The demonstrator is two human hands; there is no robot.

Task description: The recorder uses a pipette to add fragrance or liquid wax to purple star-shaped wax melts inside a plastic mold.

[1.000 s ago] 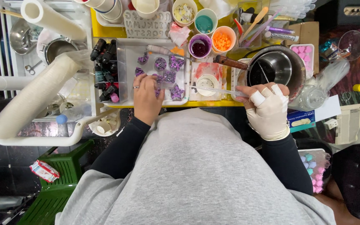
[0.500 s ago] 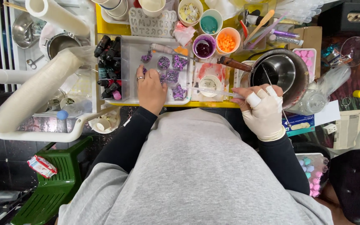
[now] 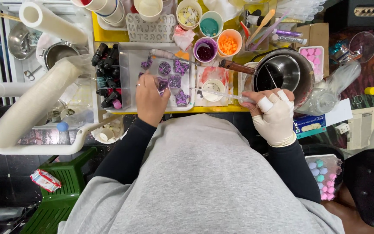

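My left hand, bare with a ring, rests on the clear tray, fingers on a purple glittery mould piece. More purple pieces lie in the same tray. My right hand, in a cream glove with the fingertips cut off, pinches a thin clear pipette. The pipette's tip reaches left toward a small white cup on a stained white tray. A steel pot with a wooden handle sits just beyond the right hand.
Cups of teal, orange and purple material stand at the back on the yellow table. Dark dropper bottles line the tray's left side. A white paper roll lies left; a green stool is below. A pink mould lies right.
The view has shifted slightly. My left hand slid a little right and forward over the purple pieces. My right hand stays by the pot holding the pipette.
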